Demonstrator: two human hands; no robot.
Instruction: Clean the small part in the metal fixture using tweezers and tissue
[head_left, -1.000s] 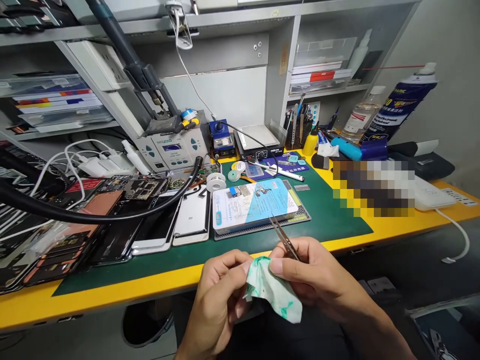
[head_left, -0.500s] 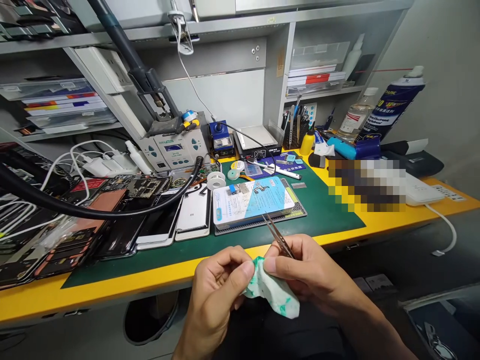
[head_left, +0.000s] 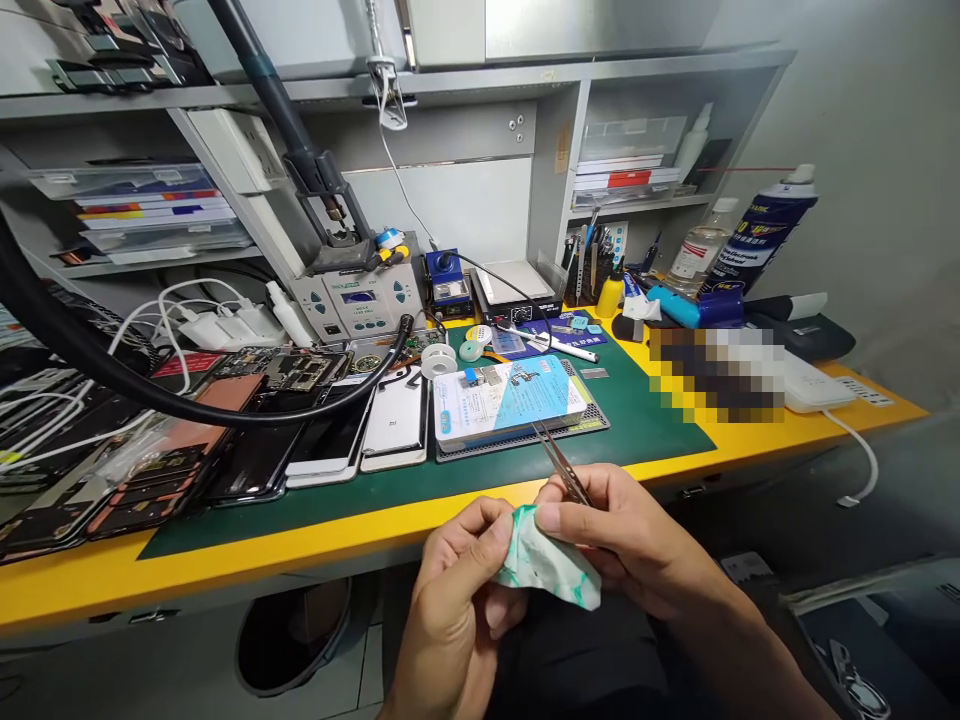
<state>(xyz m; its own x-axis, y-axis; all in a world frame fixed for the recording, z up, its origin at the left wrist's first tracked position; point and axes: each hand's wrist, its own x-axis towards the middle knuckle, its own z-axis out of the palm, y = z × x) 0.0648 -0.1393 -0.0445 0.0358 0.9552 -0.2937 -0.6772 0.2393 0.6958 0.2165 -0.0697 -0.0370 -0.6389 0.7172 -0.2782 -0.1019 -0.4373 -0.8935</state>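
Nearest: left hand (head_left: 457, 590), thumb and fingers closed in a pinch on the left side of a white, green-stained cloth (head_left: 551, 575). Right hand (head_left: 630, 530) likewise nearly closed, thumb pressing on the cloth's upper edge. The cloth is in the air between the two hands, just in front of the bench (head_left: 300, 542), its lower right corner hanging free. Tweezers (head_left: 561, 468) also lodged in the right hand, behind the thumb; tips point away toward the bench, slightly apart, nothing visible between them.

Progress: judged from the two-handed grip, work on the cloth is under way. Green stains present, cloth not laid down, tweezers not put aside. Whether anything is wrapped in the folds, cannot tell; share completed not readable from this view.

Beyond the hands: green mat (head_left: 660, 425) on the bench. On it, a flat blue-and-white box (head_left: 510, 400) rests over a perforated plate (head_left: 596, 422); a small blue part (head_left: 475, 377) sits on the box top. White phone (head_left: 394, 420) just left of the box; solder spool (head_left: 437, 361) near its back left corner.

Far side: grey rework station (head_left: 367, 308) at left, blue soldering unit (head_left: 448, 280) beside it. Clear bottle (head_left: 696, 258) and spray can (head_left: 769, 235) stand at back right.
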